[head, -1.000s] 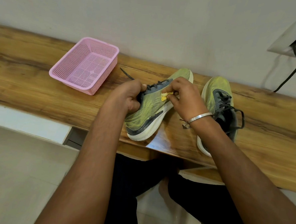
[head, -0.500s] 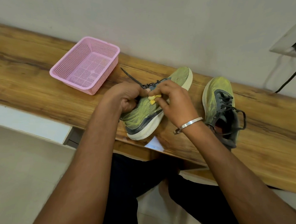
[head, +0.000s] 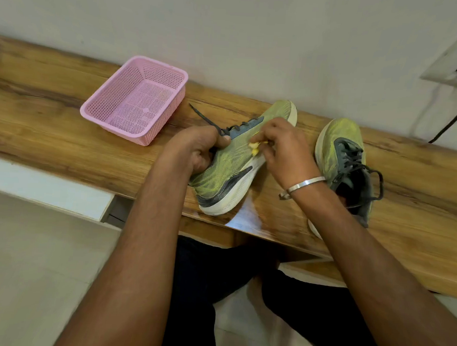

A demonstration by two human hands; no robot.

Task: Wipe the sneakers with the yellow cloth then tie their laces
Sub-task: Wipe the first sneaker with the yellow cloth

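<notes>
A yellow-green sneaker (head: pixel 230 170) with a white sole lies tilted on its side on the wooden shelf (head: pixel 63 136). My left hand (head: pixel 196 149) grips its collar near the dark laces. My right hand (head: pixel 285 152) pinches a small yellow cloth (head: pixel 254 149) against the shoe's side; most of the cloth is hidden under the fingers. One dark lace end (head: pixel 201 117) trails loose toward the basket. The second sneaker (head: pixel 341 153) stands upright to the right, its laces loose, partly behind my right wrist.
A pink mesh basket (head: pixel 135 100) sits on the shelf to the left, close to the wall. A black cable (head: pixel 456 112) hangs from a wall socket at the upper right. My legs and the tiled floor are below the shelf edge.
My right hand with the cloth has slid over the sneaker's side, first toward the laces and then back toward the sole. The left hand keeps its grip and the shoe shifts slightly.
</notes>
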